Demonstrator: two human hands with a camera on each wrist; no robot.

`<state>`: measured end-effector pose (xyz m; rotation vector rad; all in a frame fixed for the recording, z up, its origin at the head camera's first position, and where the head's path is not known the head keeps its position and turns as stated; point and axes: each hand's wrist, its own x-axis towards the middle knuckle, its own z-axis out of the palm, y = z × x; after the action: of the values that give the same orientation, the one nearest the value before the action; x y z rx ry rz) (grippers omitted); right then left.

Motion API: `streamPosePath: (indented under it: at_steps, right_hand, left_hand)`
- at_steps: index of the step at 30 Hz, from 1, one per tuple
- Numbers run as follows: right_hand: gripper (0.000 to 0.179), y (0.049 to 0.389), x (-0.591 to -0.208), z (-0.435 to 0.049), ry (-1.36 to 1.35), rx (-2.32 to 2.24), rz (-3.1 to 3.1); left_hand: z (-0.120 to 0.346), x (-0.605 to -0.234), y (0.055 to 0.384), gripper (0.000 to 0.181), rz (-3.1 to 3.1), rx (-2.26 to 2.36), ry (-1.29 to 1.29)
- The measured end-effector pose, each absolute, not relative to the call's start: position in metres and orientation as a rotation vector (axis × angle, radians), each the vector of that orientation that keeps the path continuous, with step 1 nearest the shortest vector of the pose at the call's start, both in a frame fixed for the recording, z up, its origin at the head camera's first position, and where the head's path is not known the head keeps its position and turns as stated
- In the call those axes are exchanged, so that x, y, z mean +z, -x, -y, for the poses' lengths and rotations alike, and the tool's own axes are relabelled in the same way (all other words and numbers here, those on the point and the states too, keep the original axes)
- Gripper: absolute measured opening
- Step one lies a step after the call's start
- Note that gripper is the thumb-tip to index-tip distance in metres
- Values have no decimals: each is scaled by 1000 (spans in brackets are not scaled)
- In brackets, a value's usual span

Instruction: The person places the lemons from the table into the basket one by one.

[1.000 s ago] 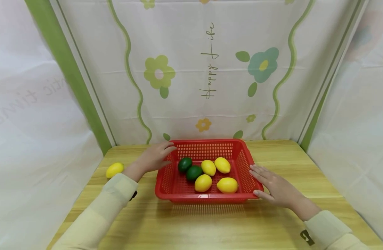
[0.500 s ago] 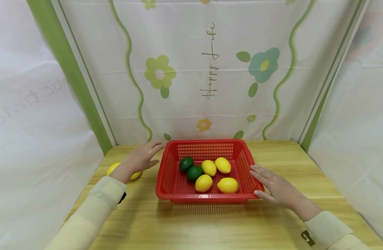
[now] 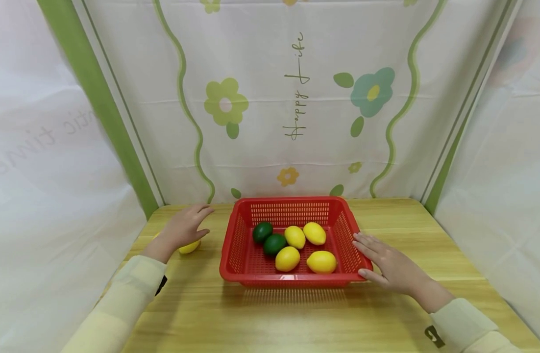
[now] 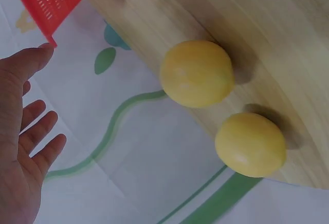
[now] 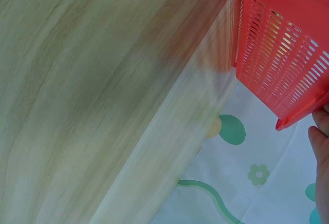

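Observation:
My left hand (image 3: 179, 229) hovers over the left side of the table, fingers spread and loosely bent, holding nothing. Just below it lies a yellow lemon (image 3: 189, 247), partly covered by the hand. Behind the wrist, a second lemon (image 4: 250, 145) is almost hidden in the head view; the left wrist view shows both on the wood. A red plastic basket (image 3: 287, 277) stands mid-table with several lemons (image 3: 321, 262) and two dark green oval fruits (image 3: 275, 244) inside. My right hand (image 3: 391, 267) rests on the basket's right rim, fingers nearly straight over the edge, thumb at the front corner.
The wooden table (image 3: 287, 328) ends at a white flower-printed curtain (image 3: 257, 147) just behind the basket. Further white sheets hang on the left and right, with a green strip (image 3: 102, 113) along the left corner.
My left hand has moved left, away from the basket's left rim, to above the table lemons, uncovering part of the nearer one. The right hand has stayed on the rim.

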<state>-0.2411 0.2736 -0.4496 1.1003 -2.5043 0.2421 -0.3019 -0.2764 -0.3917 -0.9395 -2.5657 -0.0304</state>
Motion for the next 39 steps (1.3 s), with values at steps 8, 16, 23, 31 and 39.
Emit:
streamPosePath:
  at_steps: [8,16,23,31,39]
  right_hand:
    - [68,241,-449,-274,-1101,237,2499]
    - [67,241,-449,-273,-1094,222,2493]
    - [67,241,-449,-273,-1098,235,2495]
    - [67,241,-449,-273,-1104,244,2493]
    - [68,241,-451,-273,-1091,227,2489]
  left_hand:
    - [287,-401,301,60,2707,8,769]
    - [298,-414,298,60,2767,-12,669]
    - [305,-423,299,60,2870,-67,558]
    - [308,-429,301,63,3040,-191,403]
    - [310,-442,307,63,3065,-291,350]
